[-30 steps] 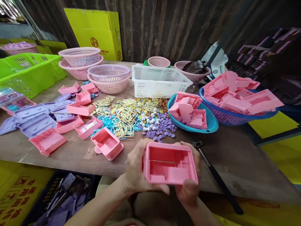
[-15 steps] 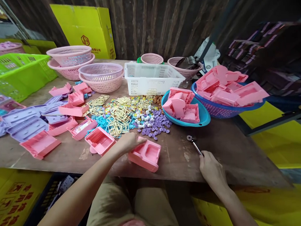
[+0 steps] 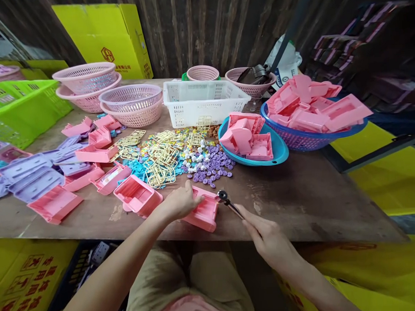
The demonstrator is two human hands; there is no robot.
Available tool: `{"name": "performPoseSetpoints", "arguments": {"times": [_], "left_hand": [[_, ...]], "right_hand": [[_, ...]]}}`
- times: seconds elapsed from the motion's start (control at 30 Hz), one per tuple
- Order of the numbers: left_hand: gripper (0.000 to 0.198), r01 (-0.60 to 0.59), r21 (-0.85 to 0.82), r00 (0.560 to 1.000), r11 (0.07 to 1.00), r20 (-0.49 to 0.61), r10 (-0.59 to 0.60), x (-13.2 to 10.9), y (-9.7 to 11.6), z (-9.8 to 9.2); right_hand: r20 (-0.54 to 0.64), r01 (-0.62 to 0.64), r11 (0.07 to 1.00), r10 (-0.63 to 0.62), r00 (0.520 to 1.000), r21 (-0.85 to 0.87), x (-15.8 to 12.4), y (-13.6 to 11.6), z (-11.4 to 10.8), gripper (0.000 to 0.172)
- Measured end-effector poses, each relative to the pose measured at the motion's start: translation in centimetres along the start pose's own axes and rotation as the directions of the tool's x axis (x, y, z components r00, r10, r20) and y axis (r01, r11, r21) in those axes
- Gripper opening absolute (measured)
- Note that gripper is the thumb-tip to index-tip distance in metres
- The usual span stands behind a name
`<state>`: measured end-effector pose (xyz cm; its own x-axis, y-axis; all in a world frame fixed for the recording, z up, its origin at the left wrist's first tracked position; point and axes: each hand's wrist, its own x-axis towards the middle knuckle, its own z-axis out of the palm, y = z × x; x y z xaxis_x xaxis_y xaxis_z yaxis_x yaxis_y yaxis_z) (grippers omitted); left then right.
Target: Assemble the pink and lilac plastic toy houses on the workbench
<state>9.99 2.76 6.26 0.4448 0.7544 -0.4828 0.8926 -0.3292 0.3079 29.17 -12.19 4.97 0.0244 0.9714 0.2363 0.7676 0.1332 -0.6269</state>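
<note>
My left hand (image 3: 181,202) grips the left side of a pink plastic toy housing (image 3: 203,215) near the table's front edge. Closed around its handle, my right hand (image 3: 266,233) holds a metal ratchet wrench (image 3: 234,208). The wrench's round head overlaps the right side of the housing in view; whether it touches I cannot tell. Left of my left hand lies another pink housing (image 3: 138,195), hollow side up. Just behind the hands are purple spiral discs (image 3: 212,162), cream plastic frames (image 3: 161,158) and small white pieces (image 3: 198,161).
A blue bowl (image 3: 280,155) and a blue basket (image 3: 309,140) hold more pink parts at right. Purple panels (image 3: 34,182) and pink trays lie at left. A white basket (image 3: 205,105) and pink baskets (image 3: 133,113) line the back, with a green crate (image 3: 29,112) far left.
My right hand has brought the ratchet wrench leftward and up from the bare tabletop to the pink housing. My left hand still holds the housing. The view has shifted slightly.
</note>
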Motion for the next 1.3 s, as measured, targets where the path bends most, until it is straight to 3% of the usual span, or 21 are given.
{"name": "performPoseSetpoints", "arguments": {"times": [0.1,0.27,0.4,0.57,0.7,0.8,0.87,0.9,0.97,1.03,1.1,1.17,1.23,1.3], "left_hand": [[0.057,0.004,0.000,1.000,1.000,0.002,-0.004,-0.1,0.1,0.0],[0.057,0.001,-0.010,1.000,1.000,-0.006,-0.001,-0.3,0.3,0.0],[0.060,-0.009,-0.042,1.000,0.999,-0.016,0.008,-0.3,0.2,0.1],[0.066,-0.014,-0.052,1.000,0.999,-0.022,0.013,-0.3,0.3,0.2],[0.066,-0.017,-0.052,0.999,0.998,-0.029,0.016,-0.6,0.5,0.1],[0.065,-0.095,-0.024,0.995,0.995,0.004,0.095,-0.2,0.2,-0.7],[0.069,-0.256,-0.026,0.963,0.966,0.081,0.257,0.4,-0.2,-1.9],[0.071,-0.360,-0.048,0.924,0.932,0.121,0.363,0.7,-0.3,-2.5],[0.067,-0.526,-0.110,0.827,0.843,0.162,0.538,1.0,-0.5,-3.7],[0.058,-0.594,-0.135,0.783,0.793,0.129,0.608,0.6,-0.2,-4.1],[0.063,-0.535,-0.084,0.844,0.841,-0.001,0.536,-0.4,0.4,-3.4],[0.079,-0.328,-0.002,0.923,0.945,-0.214,0.320,-1.8,1.1,-1.6],[0.096,-0.059,0.041,0.920,0.997,-0.385,0.071,-2.9,1.5,0.7],[0.103,0.065,0.057,0.905,0.996,-0.424,-0.034,-3.6,1.5,2.7]], "right_hand": [[0.063,-0.015,1.000,0.016,0.998,-0.024,0.1,-0.3,-0.3,0.039],[-0.003,0.045,0.999,-0.045,0.999,0.019,0.0,-1.4,-1.0,0.039],[0.136,0.042,0.999,-0.044,0.990,0.018,-0.2,-1.6,-1.1,0.038],[0.063,0.069,0.997,-0.071,0.995,0.046,-1.1,-2.2,-1.4,0.042],[0.183,0.122,0.992,-0.127,0.975,0.036,-1.3,-1.7,-1.2,0.039],[0.082,0.042,0.999,-0.043,0.996,0.016,-0.8,-1.5,-1.7,0.038],[-0.014,-0.018,1.000,0.018,1.000,0.004,-0.3,-1.5,-2.2,0.039],[-0.043,-0.035,0.999,0.035,0.998,-0.002,-0.1,-1.5,-2.4,0.040],[-0.047,-0.039,0.999,0.039,0.998,-0.015,0.1,-1.3,-2.4,0.040],[-0.011,-0.028,0.999,0.028,1.000,-0.022,0.2,-0.9,-2.0,0.038],[0.023,-0.036,0.999,0.037,0.999,-0.024,0.2,-0.5,-1.2,0.037],[0.030,-0.054,0.998,0.054,0.998,-0.020,0.3,-0.3,-0.5,0.038],[0.030,-0.064,0.998,0.065,0.997,-0.012,0.6,-0.4,0.1,0.038],[0.031,-0.052,0.999,0.052,0.998,0.010,1.1,-0.9,0.4,0.038]]}}
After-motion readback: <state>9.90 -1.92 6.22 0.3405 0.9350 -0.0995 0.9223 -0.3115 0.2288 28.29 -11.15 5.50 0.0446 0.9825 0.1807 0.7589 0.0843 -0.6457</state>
